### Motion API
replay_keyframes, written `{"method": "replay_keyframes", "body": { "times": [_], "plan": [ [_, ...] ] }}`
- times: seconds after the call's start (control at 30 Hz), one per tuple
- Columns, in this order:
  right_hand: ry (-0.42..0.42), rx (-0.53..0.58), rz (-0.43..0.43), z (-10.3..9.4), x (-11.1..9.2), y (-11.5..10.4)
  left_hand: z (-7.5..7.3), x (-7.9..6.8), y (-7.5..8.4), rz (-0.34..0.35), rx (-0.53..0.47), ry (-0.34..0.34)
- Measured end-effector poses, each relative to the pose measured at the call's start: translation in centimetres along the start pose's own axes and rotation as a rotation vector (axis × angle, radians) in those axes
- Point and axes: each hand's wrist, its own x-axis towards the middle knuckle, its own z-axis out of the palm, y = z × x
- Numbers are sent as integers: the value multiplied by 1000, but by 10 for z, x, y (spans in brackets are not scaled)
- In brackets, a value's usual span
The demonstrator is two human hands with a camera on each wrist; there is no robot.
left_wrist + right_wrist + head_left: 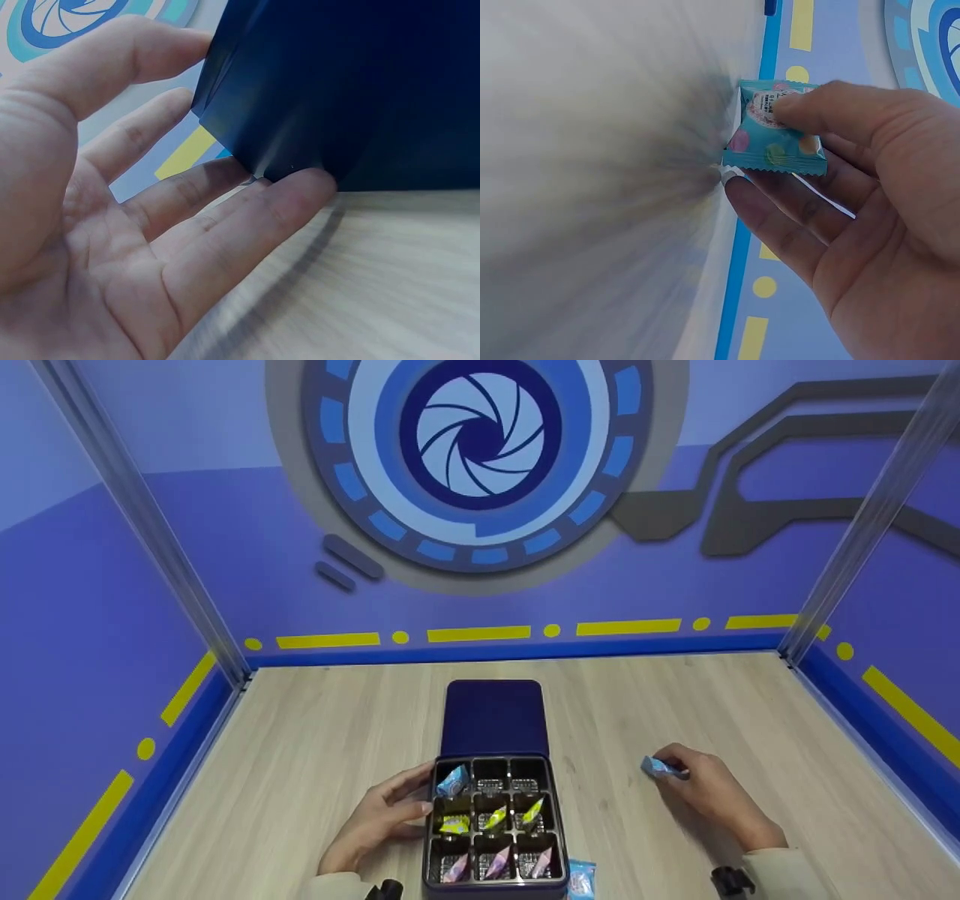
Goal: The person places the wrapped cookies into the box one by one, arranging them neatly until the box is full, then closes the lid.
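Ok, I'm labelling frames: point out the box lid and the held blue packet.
Box lid [495, 718], head view: middle of its flat face.
Held blue packet [771, 138], right wrist view: middle of its printed front.

Soft, diffuse light is filling the head view. In both wrist views the tabletop [592, 225] is appearing streaked and blurred; the dark-blue box [375, 90] is showing faint sheen.

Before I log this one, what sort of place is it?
Probably a small recording booth: printed walls joined by metal-looking corner posts stand around a wood-grain table.
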Motion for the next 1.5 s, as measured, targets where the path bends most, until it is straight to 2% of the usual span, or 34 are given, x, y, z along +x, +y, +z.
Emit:
{"method": "replay_keyframes", "body": {
  "times": [0.17,0.5,0.97,1.27,1.5],
  "plan": [
    [-6,33,11,-1,1,0,0,0,1,9,11,3],
    [2,104,-21,-2,-2,4,2,0,3,-39,-21,8],
    [3,149,64,1,-2,-3,1,0,2,-23,-29,3],
    [27,168,-14,3,-4,-4,0,0,1,1,-5,-9],
    [23,183,-30,3,-5,-10,1,0,2,-11,-25,-3]
  ]
}}
